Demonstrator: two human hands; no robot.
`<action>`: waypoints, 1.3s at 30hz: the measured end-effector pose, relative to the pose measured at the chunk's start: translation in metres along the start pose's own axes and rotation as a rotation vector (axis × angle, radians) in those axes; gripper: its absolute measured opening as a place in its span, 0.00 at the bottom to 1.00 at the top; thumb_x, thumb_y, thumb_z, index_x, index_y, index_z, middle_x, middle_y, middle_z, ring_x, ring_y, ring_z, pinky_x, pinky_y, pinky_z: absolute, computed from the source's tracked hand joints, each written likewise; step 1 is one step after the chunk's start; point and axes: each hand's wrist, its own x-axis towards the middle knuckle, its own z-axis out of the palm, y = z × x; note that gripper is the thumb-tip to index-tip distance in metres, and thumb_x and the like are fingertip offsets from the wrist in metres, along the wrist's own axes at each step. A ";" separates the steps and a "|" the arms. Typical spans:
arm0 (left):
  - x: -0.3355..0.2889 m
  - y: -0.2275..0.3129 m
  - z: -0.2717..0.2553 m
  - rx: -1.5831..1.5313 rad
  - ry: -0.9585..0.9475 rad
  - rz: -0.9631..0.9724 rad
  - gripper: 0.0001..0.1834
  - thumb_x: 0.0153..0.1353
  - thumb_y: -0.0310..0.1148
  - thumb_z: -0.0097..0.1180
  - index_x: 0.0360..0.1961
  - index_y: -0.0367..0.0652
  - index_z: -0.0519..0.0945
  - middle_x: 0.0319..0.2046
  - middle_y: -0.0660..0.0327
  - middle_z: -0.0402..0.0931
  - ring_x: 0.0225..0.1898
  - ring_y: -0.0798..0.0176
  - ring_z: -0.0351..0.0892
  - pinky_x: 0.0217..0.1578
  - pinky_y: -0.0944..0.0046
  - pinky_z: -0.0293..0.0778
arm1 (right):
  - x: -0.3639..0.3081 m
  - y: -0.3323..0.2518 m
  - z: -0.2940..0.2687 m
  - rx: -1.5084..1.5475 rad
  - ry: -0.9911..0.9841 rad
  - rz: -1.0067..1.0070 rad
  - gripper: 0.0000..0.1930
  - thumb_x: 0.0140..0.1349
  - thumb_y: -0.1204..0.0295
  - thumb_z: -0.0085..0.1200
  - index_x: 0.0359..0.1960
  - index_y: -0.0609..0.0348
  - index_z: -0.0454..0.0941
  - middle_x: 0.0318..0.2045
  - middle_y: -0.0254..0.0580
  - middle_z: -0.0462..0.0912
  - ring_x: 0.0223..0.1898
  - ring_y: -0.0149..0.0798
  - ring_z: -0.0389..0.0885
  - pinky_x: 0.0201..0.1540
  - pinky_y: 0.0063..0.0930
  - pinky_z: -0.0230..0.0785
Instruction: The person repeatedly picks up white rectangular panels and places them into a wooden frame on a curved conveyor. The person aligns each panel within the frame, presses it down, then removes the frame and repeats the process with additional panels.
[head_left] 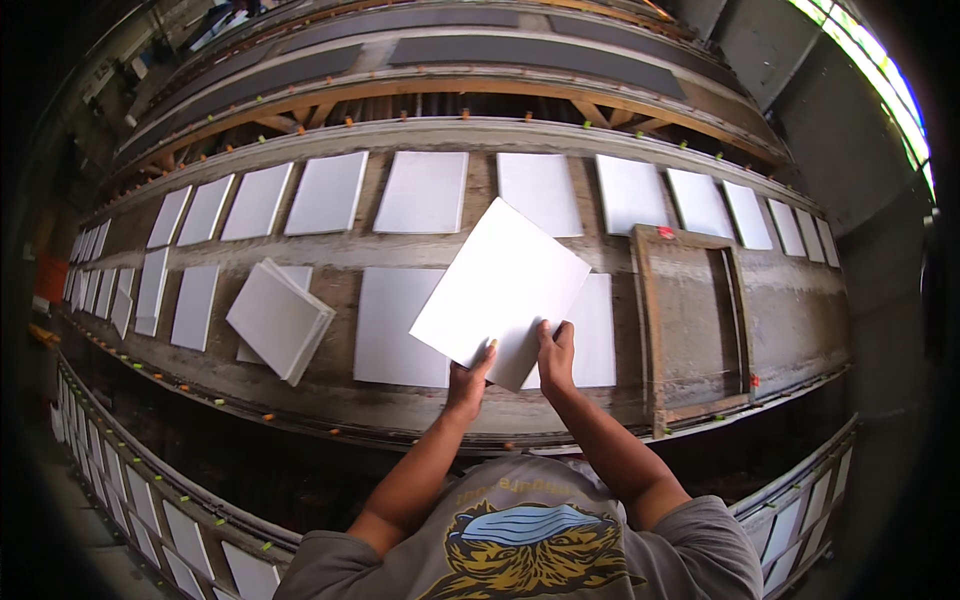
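Here in the middle of the frame, the white sheet (pixel 505 275) is up over the desk (pixel 800 310), with the left hand (pixel 468 388) and right hand (pixel 556 360) each in a closed grip on its lower edges. It looks light and stiff but easy to dent, so hold its sides softly.

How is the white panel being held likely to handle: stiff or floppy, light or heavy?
The white panel is probably fairly stiff: its far end shows no obvious sag. It seems light for its size, as the left hand and right hand hold it only by the near end. Being flat, it looks unlikely to roll.
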 end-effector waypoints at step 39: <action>-0.038 -0.239 0.276 -0.030 -0.188 -0.042 0.30 0.66 0.39 0.65 0.65 0.38 0.72 0.58 0.58 0.76 0.61 0.58 0.75 0.61 0.55 0.71 | 0.207 0.093 -0.610 -0.998 0.041 -0.107 0.32 0.66 0.44 0.57 0.57 0.61 0.75 0.45 0.65 0.85 0.49 0.64 0.83 0.52 0.54 0.75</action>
